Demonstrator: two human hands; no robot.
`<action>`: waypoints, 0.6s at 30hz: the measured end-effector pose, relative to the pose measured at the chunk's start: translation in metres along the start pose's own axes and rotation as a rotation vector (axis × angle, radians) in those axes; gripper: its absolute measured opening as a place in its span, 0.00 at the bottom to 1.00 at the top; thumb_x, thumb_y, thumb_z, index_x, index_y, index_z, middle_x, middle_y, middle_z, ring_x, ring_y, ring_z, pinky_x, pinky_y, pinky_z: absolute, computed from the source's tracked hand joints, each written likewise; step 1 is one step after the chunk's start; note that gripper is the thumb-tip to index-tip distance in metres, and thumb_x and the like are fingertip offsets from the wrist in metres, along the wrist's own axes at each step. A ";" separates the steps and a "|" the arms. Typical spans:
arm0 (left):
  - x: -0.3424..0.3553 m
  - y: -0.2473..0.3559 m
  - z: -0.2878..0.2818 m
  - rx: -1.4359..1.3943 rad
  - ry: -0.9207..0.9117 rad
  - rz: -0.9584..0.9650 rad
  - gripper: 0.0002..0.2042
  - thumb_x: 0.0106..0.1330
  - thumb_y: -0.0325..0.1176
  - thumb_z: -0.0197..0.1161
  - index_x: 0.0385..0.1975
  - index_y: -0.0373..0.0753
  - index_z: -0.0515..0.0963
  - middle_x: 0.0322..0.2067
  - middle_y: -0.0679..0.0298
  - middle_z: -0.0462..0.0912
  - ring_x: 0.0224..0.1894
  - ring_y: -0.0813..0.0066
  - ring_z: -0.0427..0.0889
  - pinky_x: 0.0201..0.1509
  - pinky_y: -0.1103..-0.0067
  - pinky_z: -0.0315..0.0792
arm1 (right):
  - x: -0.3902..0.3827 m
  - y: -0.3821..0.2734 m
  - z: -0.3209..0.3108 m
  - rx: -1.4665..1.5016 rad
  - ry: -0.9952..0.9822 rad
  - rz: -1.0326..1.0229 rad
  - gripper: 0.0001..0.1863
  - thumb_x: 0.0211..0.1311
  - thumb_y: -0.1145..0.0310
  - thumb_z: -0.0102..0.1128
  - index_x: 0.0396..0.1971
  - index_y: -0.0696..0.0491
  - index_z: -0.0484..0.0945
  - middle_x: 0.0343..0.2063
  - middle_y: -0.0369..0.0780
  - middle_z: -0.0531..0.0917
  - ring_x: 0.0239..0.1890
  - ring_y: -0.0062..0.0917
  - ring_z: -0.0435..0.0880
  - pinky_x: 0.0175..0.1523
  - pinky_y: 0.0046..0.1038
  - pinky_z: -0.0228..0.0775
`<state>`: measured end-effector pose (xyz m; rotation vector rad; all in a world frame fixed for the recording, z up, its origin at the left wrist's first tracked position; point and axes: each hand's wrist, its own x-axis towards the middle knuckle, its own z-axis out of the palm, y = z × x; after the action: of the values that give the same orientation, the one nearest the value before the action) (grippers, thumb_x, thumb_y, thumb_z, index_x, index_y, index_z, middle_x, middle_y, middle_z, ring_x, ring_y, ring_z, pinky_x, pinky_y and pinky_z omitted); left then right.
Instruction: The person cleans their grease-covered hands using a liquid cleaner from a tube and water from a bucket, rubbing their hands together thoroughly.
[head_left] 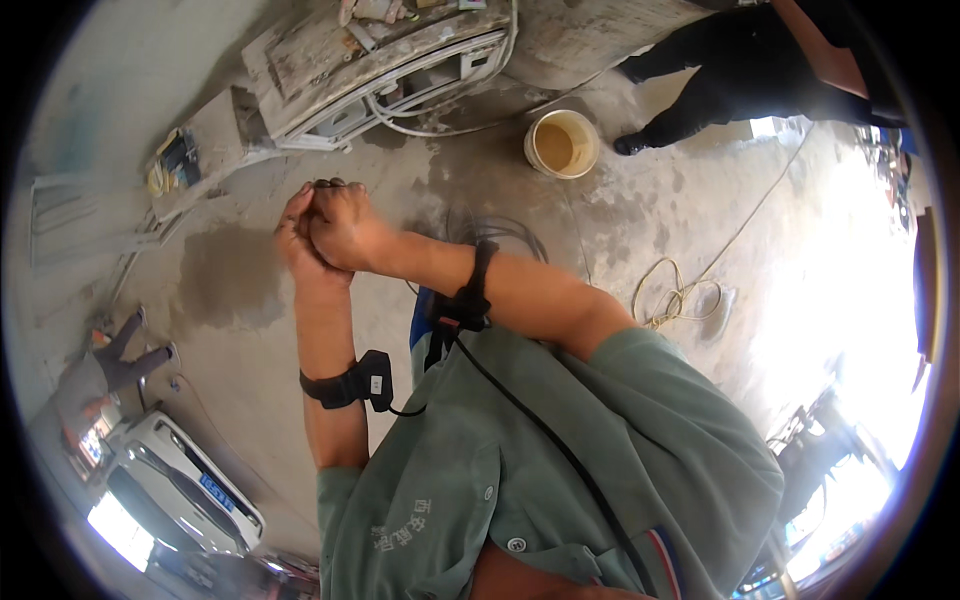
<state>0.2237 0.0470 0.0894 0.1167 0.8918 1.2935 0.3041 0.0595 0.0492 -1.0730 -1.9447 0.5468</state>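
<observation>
Held out over the floor on the left, my left hand (296, 235) and my right hand (345, 226) press together. The right hand is closed like a fist against the palm side of the left. Fingers of the left hand curl in beside it, and dark smudges mark the fingertips. Whether anything lies between the two hands is hidden. Each forearm wears a black strap with a small device, the left device (374, 382) and the right device (470, 300), with cables leading off.
A worn workbench (330, 75) stands ahead, with a hose along it. Right of it are a bucket (562, 145) with yellowish liquid and a person in dark trousers (740, 75). A coiled rope (678, 297) lies on the right. Far left are a white vehicle (185, 485) and another person (95, 385).
</observation>
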 end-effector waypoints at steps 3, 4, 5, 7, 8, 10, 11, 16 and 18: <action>0.029 -0.009 0.024 0.018 0.117 -0.072 0.06 0.61 0.32 0.60 0.32 0.37 0.78 0.33 0.62 0.82 0.38 0.69 0.81 0.49 0.74 0.74 | 0.013 0.032 -0.020 0.203 0.013 0.172 0.07 0.48 0.68 0.59 0.20 0.56 0.76 0.23 0.48 0.80 0.26 0.44 0.80 0.28 0.43 0.68; 0.041 -0.012 0.031 0.017 0.117 -0.093 0.06 0.61 0.32 0.60 0.32 0.37 0.78 0.34 0.62 0.82 0.38 0.69 0.81 0.48 0.74 0.75 | 0.019 0.044 -0.027 0.121 0.007 0.155 0.07 0.48 0.67 0.59 0.20 0.55 0.76 0.22 0.47 0.80 0.25 0.44 0.80 0.28 0.43 0.68; 0.055 -0.016 0.037 0.016 0.115 -0.116 0.06 0.61 0.32 0.60 0.32 0.37 0.78 0.34 0.62 0.82 0.37 0.68 0.81 0.47 0.73 0.76 | 0.025 0.055 -0.035 0.037 0.002 0.141 0.08 0.49 0.65 0.58 0.21 0.55 0.76 0.21 0.47 0.80 0.24 0.44 0.80 0.28 0.43 0.68; 0.066 -0.020 0.067 0.050 0.049 -0.145 0.06 0.65 0.32 0.60 0.35 0.37 0.78 0.36 0.63 0.83 0.39 0.69 0.81 0.48 0.74 0.76 | 0.042 0.075 -0.054 -0.101 -0.043 0.191 0.10 0.51 0.61 0.57 0.22 0.52 0.77 0.20 0.46 0.81 0.24 0.44 0.81 0.29 0.42 0.70; 0.070 -0.026 0.087 0.127 0.104 -0.068 0.06 0.68 0.32 0.59 0.38 0.37 0.78 0.38 0.64 0.82 0.41 0.71 0.80 0.50 0.75 0.75 | 0.053 0.078 -0.065 -0.193 -0.091 0.315 0.10 0.53 0.61 0.56 0.25 0.52 0.77 0.22 0.46 0.81 0.26 0.43 0.82 0.30 0.40 0.72; 0.086 -0.030 0.102 0.143 -0.044 -0.053 0.07 0.68 0.33 0.59 0.40 0.37 0.78 0.39 0.65 0.82 0.42 0.72 0.80 0.51 0.76 0.74 | 0.070 0.093 -0.073 -0.213 -0.016 0.361 0.11 0.55 0.60 0.55 0.27 0.53 0.77 0.25 0.46 0.82 0.29 0.43 0.83 0.31 0.39 0.73; 0.094 -0.030 0.111 0.181 -0.049 -0.026 0.08 0.68 0.33 0.60 0.40 0.37 0.79 0.38 0.66 0.82 0.42 0.73 0.80 0.51 0.77 0.74 | 0.079 0.098 -0.079 -0.111 0.050 0.396 0.09 0.56 0.64 0.54 0.27 0.54 0.77 0.24 0.46 0.82 0.28 0.41 0.83 0.31 0.38 0.73; 0.133 -0.009 0.142 0.319 -0.197 -0.158 0.09 0.63 0.34 0.64 0.39 0.36 0.80 0.36 0.66 0.83 0.40 0.73 0.81 0.48 0.77 0.75 | 0.108 0.099 -0.112 1.742 0.372 0.845 0.06 0.57 0.79 0.47 0.28 0.57 0.76 0.23 0.42 0.79 0.21 0.30 0.78 0.25 0.30 0.67; 0.140 0.007 0.154 0.332 -0.279 -0.303 0.12 0.58 0.33 0.63 0.39 0.34 0.80 0.35 0.62 0.84 0.37 0.68 0.83 0.45 0.75 0.77 | 0.119 0.101 -0.115 1.541 0.361 0.978 0.07 0.57 0.81 0.45 0.27 0.56 0.74 0.22 0.39 0.75 0.20 0.23 0.72 0.22 0.26 0.61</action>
<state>0.3148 0.2311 0.1261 0.3976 0.8389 0.8167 0.4130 0.2121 0.0980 -0.8014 -0.1735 1.7726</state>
